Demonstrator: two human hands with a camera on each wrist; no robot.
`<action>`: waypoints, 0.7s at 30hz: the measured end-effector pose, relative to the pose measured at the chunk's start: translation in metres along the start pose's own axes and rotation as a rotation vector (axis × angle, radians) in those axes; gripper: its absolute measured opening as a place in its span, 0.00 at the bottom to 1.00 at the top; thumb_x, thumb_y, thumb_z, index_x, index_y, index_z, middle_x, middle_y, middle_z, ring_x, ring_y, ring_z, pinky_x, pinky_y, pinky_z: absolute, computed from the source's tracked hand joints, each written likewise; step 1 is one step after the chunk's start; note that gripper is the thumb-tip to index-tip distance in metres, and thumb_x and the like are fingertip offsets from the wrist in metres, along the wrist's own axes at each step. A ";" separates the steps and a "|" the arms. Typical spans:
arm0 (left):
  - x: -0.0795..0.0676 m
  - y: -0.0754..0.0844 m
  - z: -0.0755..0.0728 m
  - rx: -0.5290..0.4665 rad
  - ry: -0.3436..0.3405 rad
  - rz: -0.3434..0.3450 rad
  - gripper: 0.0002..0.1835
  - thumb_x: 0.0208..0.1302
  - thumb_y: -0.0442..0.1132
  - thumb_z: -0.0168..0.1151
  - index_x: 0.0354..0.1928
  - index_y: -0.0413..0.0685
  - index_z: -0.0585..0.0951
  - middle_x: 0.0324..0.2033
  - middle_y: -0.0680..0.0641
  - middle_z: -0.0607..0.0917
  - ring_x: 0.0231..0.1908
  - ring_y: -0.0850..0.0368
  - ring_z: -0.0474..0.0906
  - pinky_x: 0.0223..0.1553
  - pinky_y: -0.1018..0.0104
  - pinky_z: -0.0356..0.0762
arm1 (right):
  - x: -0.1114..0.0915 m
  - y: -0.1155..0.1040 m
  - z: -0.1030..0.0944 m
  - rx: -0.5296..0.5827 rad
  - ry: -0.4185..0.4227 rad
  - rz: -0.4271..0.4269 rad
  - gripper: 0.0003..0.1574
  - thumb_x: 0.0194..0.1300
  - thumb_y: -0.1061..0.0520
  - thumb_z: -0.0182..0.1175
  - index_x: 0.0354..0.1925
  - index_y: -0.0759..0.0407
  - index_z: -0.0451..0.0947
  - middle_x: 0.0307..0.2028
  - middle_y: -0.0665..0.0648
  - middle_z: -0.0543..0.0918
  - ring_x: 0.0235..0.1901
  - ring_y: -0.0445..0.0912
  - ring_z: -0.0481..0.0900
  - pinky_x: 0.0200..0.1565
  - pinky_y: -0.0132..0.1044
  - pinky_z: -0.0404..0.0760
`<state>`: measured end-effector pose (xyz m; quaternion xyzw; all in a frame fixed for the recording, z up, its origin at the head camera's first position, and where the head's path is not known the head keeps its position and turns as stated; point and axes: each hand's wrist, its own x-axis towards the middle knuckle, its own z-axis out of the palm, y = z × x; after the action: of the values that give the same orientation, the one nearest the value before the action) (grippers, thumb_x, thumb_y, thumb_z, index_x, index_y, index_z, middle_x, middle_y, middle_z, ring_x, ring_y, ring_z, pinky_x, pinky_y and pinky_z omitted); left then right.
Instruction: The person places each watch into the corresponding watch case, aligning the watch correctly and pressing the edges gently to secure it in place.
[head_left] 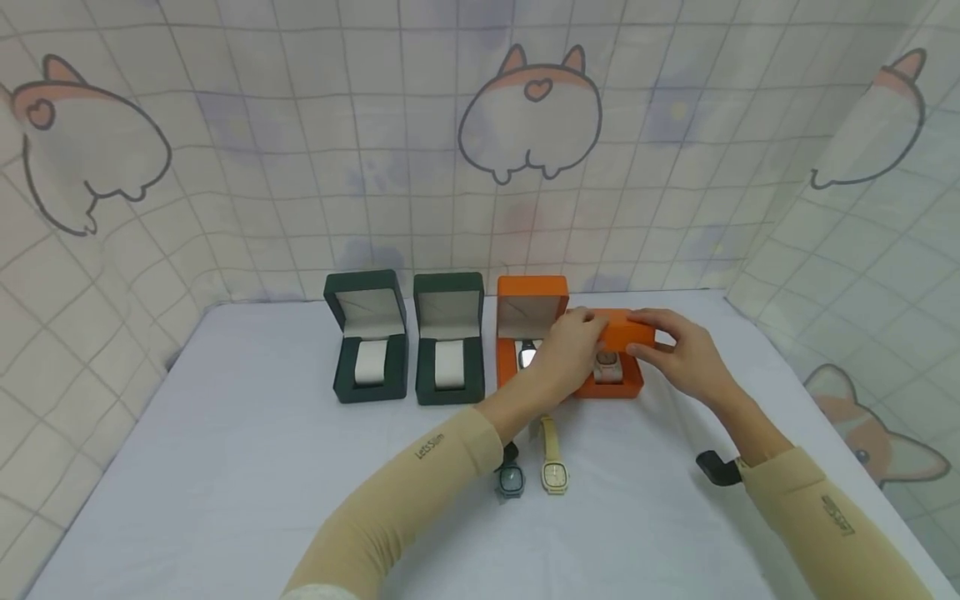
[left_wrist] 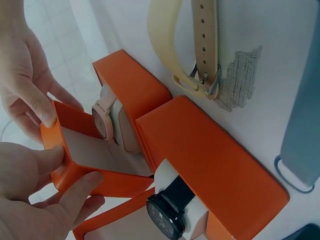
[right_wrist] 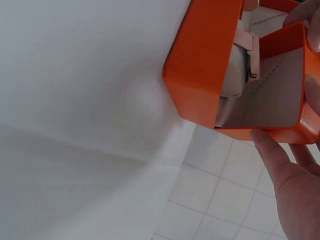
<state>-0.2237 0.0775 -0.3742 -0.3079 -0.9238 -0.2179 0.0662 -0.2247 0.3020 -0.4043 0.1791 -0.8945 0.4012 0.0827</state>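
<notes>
My left hand (head_left: pixel 573 350) and right hand (head_left: pixel 686 354) grip opposite ends of the lid (head_left: pixel 628 333) of an orange watch box (head_left: pixel 628 387). The lid is part-way lowered over the base. Inside, a pink watch (left_wrist: pixel 102 120) wraps a pale cushion. In the left wrist view, my left fingertips and thumb pinch one corner of the lid, with my right thumb on the other corner. Right beside it stands another orange box (head_left: pixel 531 287), lid raised, holding a black-strapped watch (left_wrist: pixel 167 214). My left forearm crosses in front of that box.
Two dark green watch boxes (head_left: pixel 370 283) stand raised-lidded at the left, with white cushions. On the white table (head_left: pixel 225 467), a cream watch (head_left: pixel 555 475) and a blue-grey watch (head_left: pixel 511 479) lie near my left forearm. A patterned cloth wall (head_left: pixel 420 167) rises behind.
</notes>
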 end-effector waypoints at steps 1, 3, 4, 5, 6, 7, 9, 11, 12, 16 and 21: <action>0.000 0.000 0.000 -0.007 -0.002 -0.003 0.22 0.76 0.40 0.61 0.68 0.44 0.76 0.62 0.43 0.78 0.59 0.52 0.78 0.61 0.67 0.75 | -0.001 0.001 0.001 -0.001 0.004 -0.002 0.30 0.68 0.60 0.69 0.66 0.63 0.76 0.65 0.62 0.75 0.64 0.61 0.74 0.55 0.46 0.79; -0.001 -0.001 0.001 -0.025 -0.006 -0.011 0.22 0.76 0.40 0.61 0.68 0.44 0.76 0.62 0.43 0.77 0.60 0.52 0.77 0.62 0.68 0.74 | -0.002 0.001 0.002 -0.001 0.013 -0.005 0.30 0.68 0.61 0.70 0.66 0.63 0.76 0.65 0.62 0.75 0.64 0.61 0.73 0.54 0.45 0.79; -0.002 -0.001 0.002 -0.033 -0.006 -0.013 0.22 0.76 0.40 0.62 0.68 0.45 0.77 0.62 0.43 0.77 0.60 0.52 0.76 0.62 0.68 0.74 | -0.003 0.002 0.003 -0.002 0.018 -0.009 0.31 0.67 0.61 0.70 0.66 0.63 0.76 0.65 0.62 0.75 0.64 0.61 0.73 0.54 0.44 0.79; -0.002 -0.001 0.002 -0.034 -0.004 -0.014 0.22 0.76 0.41 0.62 0.68 0.45 0.77 0.62 0.43 0.77 0.60 0.52 0.76 0.62 0.68 0.74 | -0.004 0.002 0.004 -0.002 0.023 -0.015 0.31 0.67 0.62 0.70 0.66 0.62 0.76 0.65 0.62 0.75 0.64 0.61 0.73 0.54 0.44 0.79; -0.002 -0.002 0.003 -0.039 -0.002 -0.017 0.22 0.76 0.41 0.62 0.68 0.45 0.77 0.62 0.44 0.77 0.60 0.52 0.76 0.62 0.68 0.74 | -0.005 0.002 0.005 -0.002 0.028 -0.020 0.31 0.67 0.62 0.70 0.66 0.62 0.76 0.65 0.62 0.75 0.64 0.61 0.74 0.54 0.43 0.79; -0.002 -0.002 0.003 -0.045 0.002 -0.020 0.22 0.76 0.41 0.62 0.68 0.45 0.77 0.62 0.44 0.78 0.60 0.52 0.76 0.62 0.68 0.74 | -0.006 0.002 0.005 -0.001 0.034 -0.025 0.31 0.66 0.63 0.70 0.66 0.63 0.76 0.65 0.62 0.76 0.64 0.61 0.74 0.54 0.43 0.79; -0.003 -0.002 0.004 -0.049 0.005 -0.021 0.22 0.76 0.41 0.62 0.68 0.46 0.77 0.62 0.44 0.78 0.59 0.52 0.76 0.62 0.68 0.74 | -0.008 0.002 0.006 0.001 0.046 -0.036 0.31 0.66 0.64 0.71 0.65 0.63 0.76 0.65 0.62 0.76 0.64 0.61 0.74 0.54 0.42 0.79; -0.003 -0.001 0.006 -0.055 0.005 -0.025 0.22 0.76 0.40 0.62 0.68 0.46 0.77 0.61 0.44 0.78 0.59 0.52 0.76 0.61 0.68 0.75 | -0.009 0.002 0.006 0.003 0.057 -0.044 0.31 0.65 0.64 0.71 0.65 0.64 0.77 0.64 0.62 0.76 0.64 0.61 0.74 0.54 0.41 0.79; -0.003 -0.001 0.006 -0.056 0.004 -0.028 0.21 0.76 0.40 0.62 0.67 0.46 0.78 0.61 0.45 0.77 0.59 0.52 0.75 0.60 0.69 0.76 | -0.010 0.003 0.007 0.006 0.062 -0.045 0.31 0.64 0.64 0.71 0.65 0.64 0.77 0.64 0.62 0.76 0.64 0.60 0.74 0.54 0.40 0.79; -0.005 -0.001 0.009 -0.057 -0.002 -0.033 0.21 0.76 0.40 0.61 0.67 0.47 0.78 0.60 0.45 0.77 0.60 0.53 0.74 0.58 0.71 0.77 | -0.012 0.005 0.009 0.013 0.076 -0.060 0.32 0.63 0.65 0.72 0.65 0.65 0.77 0.64 0.63 0.76 0.63 0.60 0.74 0.54 0.35 0.79; -0.008 0.000 0.010 -0.063 0.010 -0.040 0.20 0.75 0.40 0.63 0.65 0.47 0.79 0.59 0.45 0.77 0.59 0.53 0.74 0.56 0.72 0.77 | -0.013 0.008 0.012 0.007 0.085 -0.062 0.32 0.63 0.64 0.73 0.65 0.65 0.77 0.65 0.63 0.76 0.64 0.61 0.74 0.53 0.38 0.79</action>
<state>-0.2178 0.0775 -0.3851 -0.2901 -0.9221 -0.2499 0.0564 -0.2160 0.3010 -0.4219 0.1898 -0.8827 0.4089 0.1323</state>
